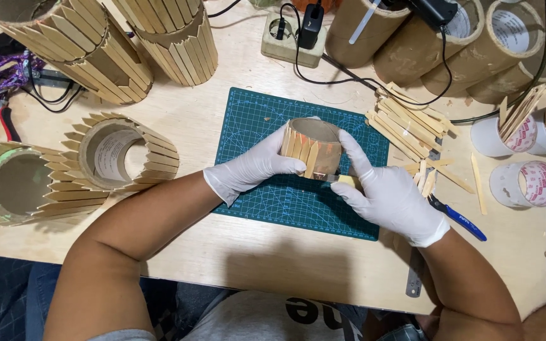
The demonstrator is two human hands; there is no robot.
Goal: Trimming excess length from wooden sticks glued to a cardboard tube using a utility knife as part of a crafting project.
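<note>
**Pale wood and cardboard under two gloved hands**

Pale plywood forms the tabletop (pixel 235 252), which carries everything around the hands. Beyond the hands, at the far edge, lie several long cardboard tubes (pixel 469 44), and to the far left of them two tall cylinders clad in wooden sticks (pixel 127 44). Left of the left hand lie two shorter stick-covered rings (pixel 71 170) on their sides, touching each other. Directly under both hands lies a teal cutting mat (pixel 273 202) with a printed grid.

The left hand (pixel 248 170), in a white glove, wraps the near left side of a short cardboard ring (pixel 311 146) partly faced with wooden sticks; the ring stands on the mat between the two hands. The right hand (pixel 390 199), also gloved in white, grips the ring's right side, its index finger reaching up the wall, and pinches a small pale piece (pixel 347 181) low against the ring.

Right of the right hand lies a loose heap of flat wooden sticks (pixel 406 126), then three white tape rolls (pixel 526 183), two of them holding sticks. Just beside the right wrist lie blue-handled cutters (pixel 459 220) and, nearer the person, a steel ruler (pixel 414 278).
</note>
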